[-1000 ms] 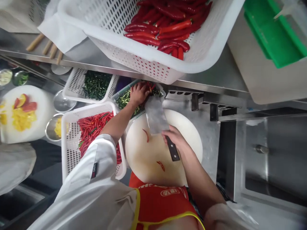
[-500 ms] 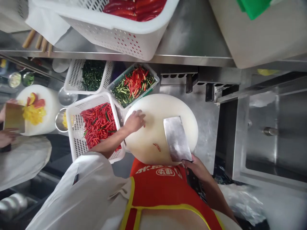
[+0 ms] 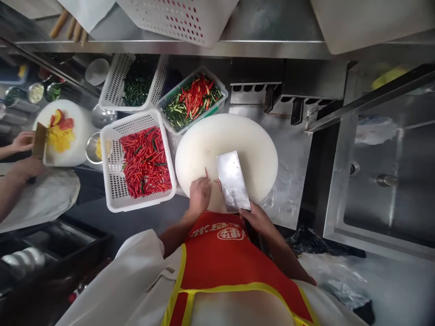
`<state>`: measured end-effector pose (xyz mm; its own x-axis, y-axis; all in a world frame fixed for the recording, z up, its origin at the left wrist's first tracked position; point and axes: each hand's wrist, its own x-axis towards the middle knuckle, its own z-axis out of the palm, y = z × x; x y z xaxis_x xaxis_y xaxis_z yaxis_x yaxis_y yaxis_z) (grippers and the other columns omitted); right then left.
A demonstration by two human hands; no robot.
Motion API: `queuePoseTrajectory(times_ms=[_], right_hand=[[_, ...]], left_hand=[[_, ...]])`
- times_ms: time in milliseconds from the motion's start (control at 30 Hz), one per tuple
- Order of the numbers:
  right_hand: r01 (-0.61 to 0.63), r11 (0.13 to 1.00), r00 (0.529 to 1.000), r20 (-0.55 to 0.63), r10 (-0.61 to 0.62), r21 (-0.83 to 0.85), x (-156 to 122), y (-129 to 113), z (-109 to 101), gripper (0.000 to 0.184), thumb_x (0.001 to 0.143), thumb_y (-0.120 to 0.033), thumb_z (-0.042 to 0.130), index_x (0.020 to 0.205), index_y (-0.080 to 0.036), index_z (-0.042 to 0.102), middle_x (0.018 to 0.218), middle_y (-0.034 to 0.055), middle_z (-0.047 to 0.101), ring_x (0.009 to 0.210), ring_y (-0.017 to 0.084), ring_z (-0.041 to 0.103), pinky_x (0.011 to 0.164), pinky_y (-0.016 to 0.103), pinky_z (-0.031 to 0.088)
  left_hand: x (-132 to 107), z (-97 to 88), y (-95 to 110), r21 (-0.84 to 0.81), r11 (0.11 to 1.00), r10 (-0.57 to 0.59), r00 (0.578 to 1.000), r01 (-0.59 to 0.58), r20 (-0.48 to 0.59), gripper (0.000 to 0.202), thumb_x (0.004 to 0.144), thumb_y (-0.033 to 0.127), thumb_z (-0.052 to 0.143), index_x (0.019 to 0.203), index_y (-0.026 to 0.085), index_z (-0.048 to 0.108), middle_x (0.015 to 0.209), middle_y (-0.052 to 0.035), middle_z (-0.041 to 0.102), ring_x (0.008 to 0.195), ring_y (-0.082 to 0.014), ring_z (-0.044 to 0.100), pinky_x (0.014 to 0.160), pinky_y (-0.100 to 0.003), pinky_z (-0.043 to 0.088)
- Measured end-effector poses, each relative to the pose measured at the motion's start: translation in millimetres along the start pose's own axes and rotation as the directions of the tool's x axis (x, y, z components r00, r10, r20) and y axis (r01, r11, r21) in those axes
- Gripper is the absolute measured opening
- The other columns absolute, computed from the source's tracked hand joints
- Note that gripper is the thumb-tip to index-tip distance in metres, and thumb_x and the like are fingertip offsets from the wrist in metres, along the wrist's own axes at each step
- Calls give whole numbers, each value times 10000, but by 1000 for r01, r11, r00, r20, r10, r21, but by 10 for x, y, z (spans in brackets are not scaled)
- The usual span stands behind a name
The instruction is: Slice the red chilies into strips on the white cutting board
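Observation:
My left hand (image 3: 200, 194) is closed near the front left of the round white cutting board (image 3: 258, 149). A thin red chili pepper (image 3: 206, 172) pokes up from its fingers. In my right hand (image 3: 258, 218) is the handle of a cleaver (image 3: 233, 181), its broad blade lying over the middle of the board. Between that blade and my left hand, a red chili piece (image 3: 218, 184) is partly visible on the board. To the left stands a white basket (image 3: 112, 181) full of red chilies (image 3: 146, 163).
Behind the board is a clear tub (image 3: 222, 102) of cut red and green chilies. A white basket (image 3: 110, 93) holds dark green ones. Cleavers hang in a knife rack (image 3: 268, 97); a steel sink (image 3: 335, 194) is at right. At left, a co-worker's hands (image 3: 25, 154) hold another cleaver.
My left hand has moved toward me and right, bringing a chili beside the cleaver. The blade has shifted left, closer to the chili piece on the board. The camera view has tilted down.

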<state>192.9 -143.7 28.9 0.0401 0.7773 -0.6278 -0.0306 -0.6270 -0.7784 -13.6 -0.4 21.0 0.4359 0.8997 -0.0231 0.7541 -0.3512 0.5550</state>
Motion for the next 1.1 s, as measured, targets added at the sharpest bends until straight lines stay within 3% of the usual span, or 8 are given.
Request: queuePoseTrajectory(times_ms=[100,233,433,567,700,900,1000,1100], right_hand=[[8,999,1000,28,-9,41,49,-56,110,199,835,-391,528,909,-208,511,647,-37,608,506,162,571,520,266,429],[28,1000,998,51,-28,9,141,-99,248,144,839,-360,516,855,-222,479,646,-38,608,494,158,582,515,266,439],[66,998,996,63,-66,3,261,-177,411,149,831,-353,513,846,-213,466,615,-41,586,482,152,581,488,262,451],[49,990,997,51,-57,135,477,-424,522,194,769,-366,546,846,-212,457,573,-63,535,435,130,527,418,241,441],[115,969,992,17,-122,216,916,-992,650,226,684,-353,579,814,-209,463,536,-71,505,399,112,476,377,233,432],[231,952,973,-73,-221,202,1577,-1838,693,208,663,-294,588,808,-209,464,547,-67,540,385,111,490,376,230,434],[209,959,971,-153,-181,193,1611,-1850,584,191,676,-287,598,794,-210,469,546,-61,546,409,122,509,396,238,444],[135,971,969,-231,-88,198,1435,-1584,447,181,711,-310,608,791,-207,481,532,-58,533,428,128,507,409,239,430]], left_hand=[[-150,67,125,-90,996,17,999,-12,51,186,956,256,494,1007,218,669,1088,-53,666,1045,-205,580,965,-370,465],[-160,78,220,-139,982,-122,992,125,30,197,921,275,564,1095,214,632,1081,-63,657,1026,-208,590,928,-356,483],[107,49,187,-234,944,-230,973,232,34,113,905,236,575,974,198,657,962,-50,649,886,-182,631,823,-314,511],[391,-79,120,-232,941,-260,965,248,-24,117,905,265,583,933,188,667,925,-50,651,790,-162,628,777,-300,512],[979,-381,-20,-178,966,-211,968,186,-134,155,906,311,586,910,181,672,898,-55,660,771,-170,624,775,-308,503],[2311,-968,-438,27,990,-134,973,141,-187,161,880,193,530,796,179,667,912,-79,668,895,-214,619,844,-326,470],[2893,-1039,-591,140,977,-134,972,163,-195,200,894,199,487,837,164,676,967,-121,651,954,-245,607,884,-349,458],[3318,-860,-611,186,983,28,993,-7,-113,294,940,217,401,974,141,682,1090,-147,637,1076,-255,574,979,-362,424]])
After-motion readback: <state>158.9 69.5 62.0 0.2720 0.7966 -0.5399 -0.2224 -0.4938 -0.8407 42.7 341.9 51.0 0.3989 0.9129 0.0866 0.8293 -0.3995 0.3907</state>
